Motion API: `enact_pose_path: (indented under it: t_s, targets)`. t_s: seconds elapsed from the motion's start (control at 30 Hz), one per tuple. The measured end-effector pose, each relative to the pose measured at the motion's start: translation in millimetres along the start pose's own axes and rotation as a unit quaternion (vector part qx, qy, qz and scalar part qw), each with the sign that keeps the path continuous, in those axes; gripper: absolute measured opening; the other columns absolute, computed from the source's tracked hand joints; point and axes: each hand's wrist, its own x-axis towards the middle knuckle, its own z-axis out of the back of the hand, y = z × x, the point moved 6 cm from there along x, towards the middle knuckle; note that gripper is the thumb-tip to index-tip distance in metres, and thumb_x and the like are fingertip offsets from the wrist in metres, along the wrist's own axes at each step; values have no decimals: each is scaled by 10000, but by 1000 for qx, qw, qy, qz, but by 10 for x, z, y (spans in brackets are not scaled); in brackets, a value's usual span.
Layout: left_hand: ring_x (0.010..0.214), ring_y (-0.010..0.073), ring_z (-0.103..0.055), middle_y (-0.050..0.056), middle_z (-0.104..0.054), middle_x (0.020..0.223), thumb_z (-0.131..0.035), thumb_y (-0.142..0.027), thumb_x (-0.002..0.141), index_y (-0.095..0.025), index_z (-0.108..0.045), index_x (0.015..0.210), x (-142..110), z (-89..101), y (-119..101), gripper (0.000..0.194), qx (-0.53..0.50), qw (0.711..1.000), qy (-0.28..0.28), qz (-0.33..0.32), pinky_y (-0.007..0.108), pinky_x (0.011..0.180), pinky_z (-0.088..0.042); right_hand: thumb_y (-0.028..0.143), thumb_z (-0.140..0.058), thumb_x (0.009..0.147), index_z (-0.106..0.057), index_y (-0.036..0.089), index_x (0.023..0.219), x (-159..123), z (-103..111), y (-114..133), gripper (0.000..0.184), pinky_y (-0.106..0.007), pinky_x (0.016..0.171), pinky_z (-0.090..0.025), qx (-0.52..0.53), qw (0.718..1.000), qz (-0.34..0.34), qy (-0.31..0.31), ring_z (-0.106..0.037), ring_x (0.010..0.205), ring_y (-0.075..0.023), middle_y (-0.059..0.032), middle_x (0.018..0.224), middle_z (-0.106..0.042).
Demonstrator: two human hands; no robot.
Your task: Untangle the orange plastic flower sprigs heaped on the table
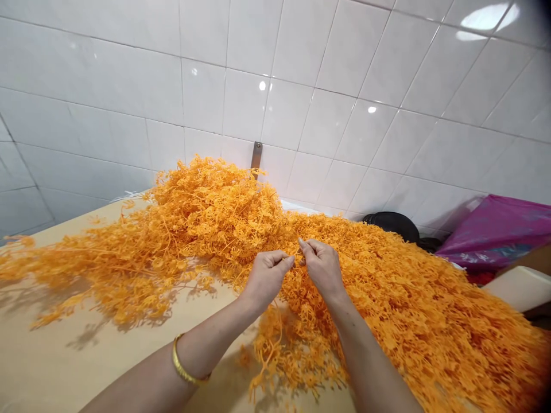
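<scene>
My left hand (pixel 267 276) is closed in a pinch, thumb against the bent fingers, with a thin orange stem end at its tip. Just to the right, my right hand (pixel 322 267) pinches too, its fingertips almost meeting the left ones. Between them the piece looks like part of an orange artificial flower sprig (pixel 297 256), though most of it blends into the pile behind. Under and around both hands lie orange artificial flower sprays (pixel 387 298), heaped thickly on the right. Another bushy heap (pixel 215 206) rises behind my left hand.
A tan tabletop (pixel 142 367) shows at the lower left. Behind it stands a white tiled wall (pixel 275 109) with a metal bracket (pixel 257 156). Black round objects (pixel 392 225), a purple bag (pixel 495 232) and a pale container (pixel 520 288) lie at the right.
</scene>
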Motion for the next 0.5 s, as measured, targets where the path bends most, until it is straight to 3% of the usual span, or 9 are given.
enact_pose_path:
  t_s: [0.1,0.2,0.27,0.37,0.5]
  targets:
    - [454,56,-198,-52,-250,469,-514,-347,678,-148,-427,487,-63,-36,-79,289,6,1000,6,-4,215,437,-174,473,-420,742,-421,181,507,57,191,-166,374,-222,412,-299,4,998,-30,-53,-412,430,-103,18,458,-409]
    - [444,54,-191,-53,-236,463,-495,-342,695,-148,-429,492,-114,-67,-128,289,13,1000,26,-4,216,434,-168,496,-442,711,-497,165,603,111,570,-475,353,-231,380,-329,49,980,-122,-153,-435,405,-115,2,465,-464]
    - [428,49,-177,-61,-221,444,-494,-333,698,-152,-419,494,-110,-44,-99,283,6,1000,16,12,214,427,-156,470,-452,710,-507,160,636,136,756,-576,324,-235,407,-378,95,966,-138,-196,-456,415,-114,12,461,-456]
    - [408,43,-156,-72,-208,417,-508,-335,692,-156,-417,505,-61,26,-13,274,-8,999,-14,36,209,416,-137,404,-515,677,-538,156,694,189,716,-530,250,-234,470,-428,150,973,-128,-120,-476,462,-99,23,517,-457]
    - [398,39,-157,-74,-222,412,-509,-360,695,-151,-455,533,-10,80,27,270,3,999,-21,39,205,411,-127,417,-541,655,-538,156,741,154,497,-413,276,-225,461,-422,223,958,-178,-14,-454,443,-74,33,563,-444]
